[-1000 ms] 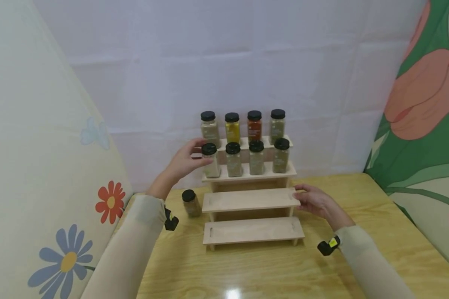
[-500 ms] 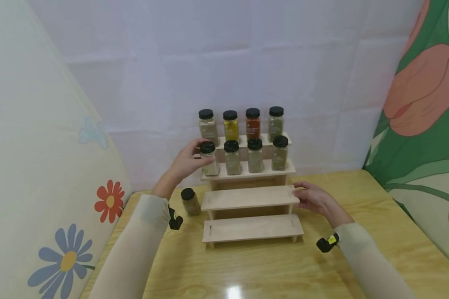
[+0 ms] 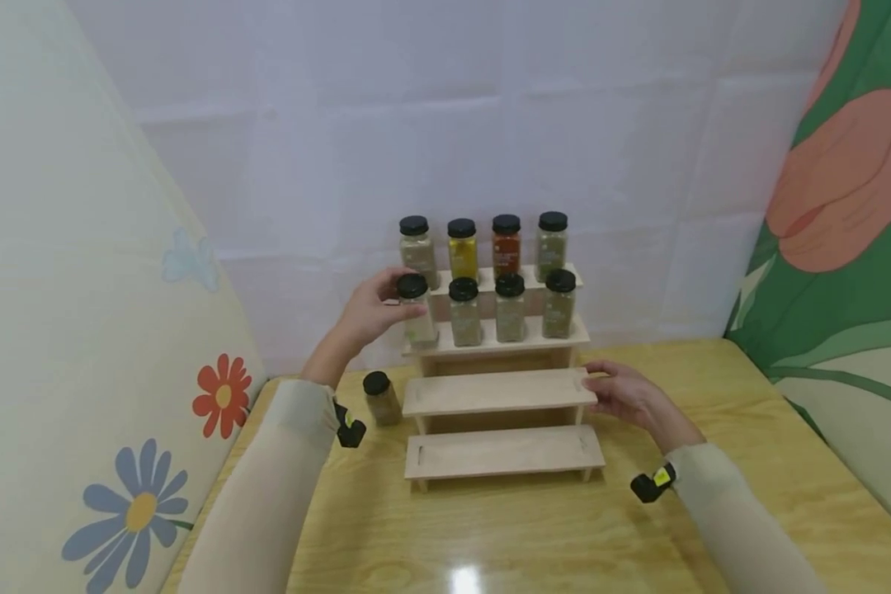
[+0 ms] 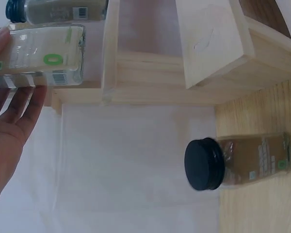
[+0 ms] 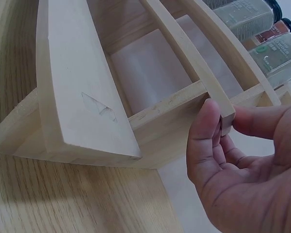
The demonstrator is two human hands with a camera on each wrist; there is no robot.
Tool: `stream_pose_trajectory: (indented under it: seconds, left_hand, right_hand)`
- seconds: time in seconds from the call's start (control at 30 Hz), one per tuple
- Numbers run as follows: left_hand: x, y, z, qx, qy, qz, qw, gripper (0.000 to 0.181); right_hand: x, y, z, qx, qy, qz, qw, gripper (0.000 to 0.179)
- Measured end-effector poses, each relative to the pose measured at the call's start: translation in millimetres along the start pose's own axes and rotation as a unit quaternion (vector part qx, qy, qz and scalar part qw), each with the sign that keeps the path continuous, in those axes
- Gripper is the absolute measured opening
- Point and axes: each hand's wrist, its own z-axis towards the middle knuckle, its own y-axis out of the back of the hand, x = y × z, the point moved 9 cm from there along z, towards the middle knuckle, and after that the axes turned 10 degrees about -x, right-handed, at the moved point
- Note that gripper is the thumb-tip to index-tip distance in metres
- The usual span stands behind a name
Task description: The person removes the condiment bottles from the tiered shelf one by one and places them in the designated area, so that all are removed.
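Note:
My left hand (image 3: 370, 313) grips a black-lidded glass spice jar (image 3: 419, 327) of pale powder at the left end of the rack's second tier from the top. The jar leans slightly, and in the left wrist view a gap shows between its base (image 4: 80, 56) and the shelf board (image 4: 110, 53). With thumb and fingers, my right hand (image 3: 625, 398) pinches the right end of the tier below, a bare board (image 5: 211, 92) of the wooden stepped rack (image 3: 501, 458). Beside the held jar stand three more spice jars (image 3: 510, 320) on the same tier.
Several spice jars (image 3: 506, 249), one red and one yellow among them, line the top tier. A brown spice jar (image 3: 382, 404) stands on the wood-grain table (image 3: 520, 536), left of the rack. Behind hangs a white cloth (image 3: 453, 124); flowered panels (image 3: 219, 396) flank both sides.
The held jar has risen slightly and tips a little left, away from its neighbours. My right hand keeps its pinch on the board; the head view has shifted slightly.

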Motion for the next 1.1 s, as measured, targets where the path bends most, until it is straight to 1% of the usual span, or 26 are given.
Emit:
stream_pose_trajectory:
  seconds: [0.1, 0.17, 0.37, 0.63, 0.83, 0.93, 1.1]
  left_hand:
    - [-3.6, 7.2, -3.0, 0.003, -0.009, 0.016, 0.9998, 0.061]
    - [-3.3, 12.8, -6.4, 0.005, -0.01, 0.026, 0.9996, 0.062]
    - [2.9, 30.9, -14.5, 0.005, -0.001, 0.034, 0.9994, 0.064]
    - [15.7, 50.4, -29.6, 0.001, 0.013, 0.05, 0.9987, 0.061]
    - [22.1, 64.3, -40.6, -0.005, 0.009, 0.069, 0.9976, 0.058]
    - [28.0, 71.7, -45.8, -0.013, 0.016, 0.075, 0.997, 0.055]
    - [42.0, 83.8, -54.3, -0.022, 0.026, 0.089, 0.9955, 0.054]
  right_hand:
    - [-0.5, 0.5, 1.2, -0.002, -0.002, 0.001, 1.0, 0.045]
    - [-2.1, 0.6, 1.8, -0.004, -0.004, 0.005, 1.0, 0.044]
    - [-0.2, -0.6, 1.1, 0.005, 0.002, 0.01, 0.9999, 0.046]
    - [-1.3, -1.3, 0.8, 0.009, 0.002, 0.01, 0.9999, 0.044]
    - [-1.0, -0.8, 1.0, 0.01, 0.004, 0.008, 0.9999, 0.046]
    - [-1.1, -0.3, 1.1, 0.008, 0.004, 0.009, 0.9999, 0.043]
    - [-0.9, -0.3, 0.4, 0.009, 0.004, 0.009, 0.9999, 0.043]
